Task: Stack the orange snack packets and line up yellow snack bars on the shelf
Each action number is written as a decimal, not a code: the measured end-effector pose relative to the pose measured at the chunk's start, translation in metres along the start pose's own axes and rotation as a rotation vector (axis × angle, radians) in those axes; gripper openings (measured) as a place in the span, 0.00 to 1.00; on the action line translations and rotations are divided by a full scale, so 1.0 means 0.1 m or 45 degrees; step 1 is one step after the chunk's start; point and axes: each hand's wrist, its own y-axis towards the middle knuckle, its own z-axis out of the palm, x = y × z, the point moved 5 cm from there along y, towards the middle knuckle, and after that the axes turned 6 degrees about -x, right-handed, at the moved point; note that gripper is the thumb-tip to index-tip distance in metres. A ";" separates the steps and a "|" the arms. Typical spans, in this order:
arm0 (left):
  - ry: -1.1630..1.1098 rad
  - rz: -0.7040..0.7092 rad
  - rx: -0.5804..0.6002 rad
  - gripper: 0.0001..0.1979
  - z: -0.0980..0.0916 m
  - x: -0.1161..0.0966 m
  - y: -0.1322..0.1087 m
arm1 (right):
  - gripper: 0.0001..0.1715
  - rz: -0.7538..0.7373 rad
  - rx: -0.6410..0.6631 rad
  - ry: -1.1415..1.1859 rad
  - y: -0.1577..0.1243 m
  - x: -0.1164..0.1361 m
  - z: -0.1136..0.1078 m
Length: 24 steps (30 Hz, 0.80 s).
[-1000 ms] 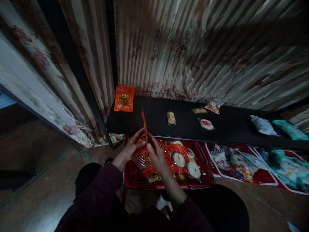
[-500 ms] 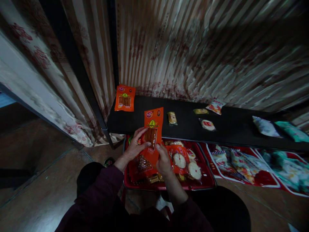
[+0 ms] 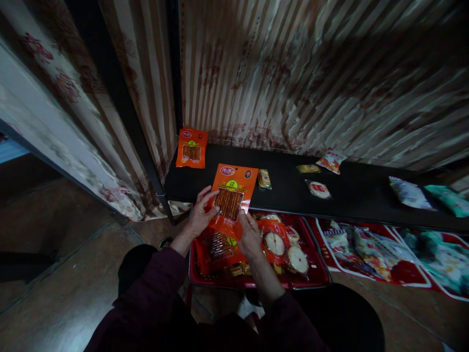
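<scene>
- Curtain [image 3: 293, 98], striped and printed in dark red, hangs behind the black shelf [image 3: 355, 190]; the room is dim.
- Tiled floor [image 3: 69, 274] shows left of the shelf and below it.
- Red basket [image 3: 315, 274] sits below the shelf's front edge, loaded with wrapped snacks [image 3: 297, 259]; further baskets [image 3: 406, 274] stand farther right along that edge.
- The orange packet [image 3: 230, 203] is held up at the shelf's front edge, above the basket, its front turned to the wearer. The step in hand, I judge, is handling this packet; any move from here would call for a light grip, since it looks flexible.
- The left hand [image 3: 198, 215] holds the packet's left side; the right hand [image 3: 251, 234] grips its lower right. Fingers behind it are hidden.
- A matching packet [image 3: 191, 149] leans upright at the shelf's left end.
- Smallest, a yellow snack [image 3: 264, 179] and a round white cake [image 3: 318, 189] lie midway along the shelf.
</scene>
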 end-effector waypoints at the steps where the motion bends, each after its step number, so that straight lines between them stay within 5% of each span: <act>1: 0.023 0.013 -0.010 0.21 -0.03 0.02 0.02 | 0.25 0.072 0.008 0.081 0.02 -0.01 0.03; 11: 0.089 -0.110 -0.090 0.20 -0.12 0.20 0.12 | 0.22 0.300 0.103 0.365 0.17 -0.06 0.08; 24: 0.272 0.018 -0.370 0.18 -0.23 0.09 0.19 | 0.22 0.206 0.156 0.095 0.34 -0.11 0.18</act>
